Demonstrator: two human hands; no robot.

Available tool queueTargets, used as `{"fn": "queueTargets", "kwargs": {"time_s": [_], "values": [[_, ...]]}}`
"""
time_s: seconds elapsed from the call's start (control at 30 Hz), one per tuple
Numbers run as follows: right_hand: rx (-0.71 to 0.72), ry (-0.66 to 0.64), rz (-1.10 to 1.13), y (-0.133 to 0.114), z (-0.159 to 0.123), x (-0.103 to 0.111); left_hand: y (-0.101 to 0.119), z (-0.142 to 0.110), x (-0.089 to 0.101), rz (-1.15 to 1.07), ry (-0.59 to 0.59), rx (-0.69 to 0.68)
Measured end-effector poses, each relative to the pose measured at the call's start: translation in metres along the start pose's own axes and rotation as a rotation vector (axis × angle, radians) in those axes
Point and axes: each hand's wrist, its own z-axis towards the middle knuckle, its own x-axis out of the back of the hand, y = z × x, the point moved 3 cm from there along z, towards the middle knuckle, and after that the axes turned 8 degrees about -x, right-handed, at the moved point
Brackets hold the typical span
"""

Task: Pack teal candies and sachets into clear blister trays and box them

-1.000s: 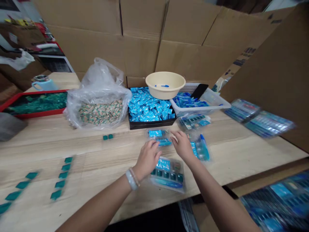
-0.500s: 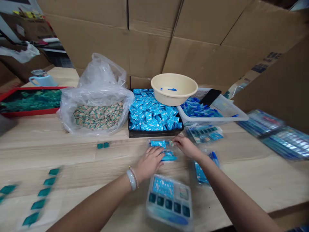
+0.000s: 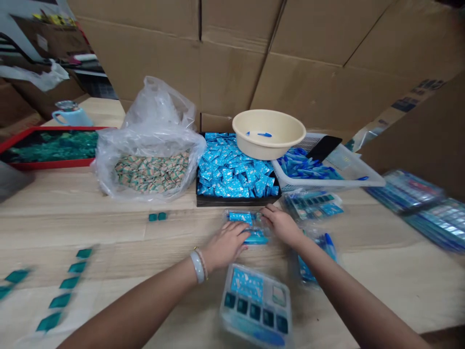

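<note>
The left hand (image 3: 225, 244) lies spread on a clear plastic tray (image 3: 254, 227); the right hand (image 3: 282, 224) narrows at its far edge, any hold unclear. The tray, on the worktop (image 3: 152, 247) before the black box (image 3: 238, 201), looks light, slick, flexible: best taken by its rim.

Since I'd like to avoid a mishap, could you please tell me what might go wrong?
The round cream plastic basin seems perched over the black box of small blue sachets, so a knock might tip it. The right forearm crosses the clear package of blue items and might drag it.
</note>
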Motion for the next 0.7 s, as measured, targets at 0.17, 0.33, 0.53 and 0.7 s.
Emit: {"fn": "queueTargets", "kwargs": {"time_s": [0.17, 0.33, 0.53, 0.7], "values": [[0.166, 0.008, -0.200, -0.008, 0.004, 0.003, 0.001, 0.000, -0.002, 0.016, 0.005, -0.029], [0.257, 0.116, -0.216, -0.009, -0.003, 0.001, 0.002, -0.009, 0.005, 0.035, 0.043, -0.051], [0.078, 0.294, -0.065, -0.064, -0.015, 0.020, -0.044, -0.106, 0.041, 0.211, 0.153, 0.472], [0.366, 0.002, 0.134, -0.202, -0.008, -0.005, -0.059, -0.156, 0.050, 0.247, 0.037, 0.639]]}}
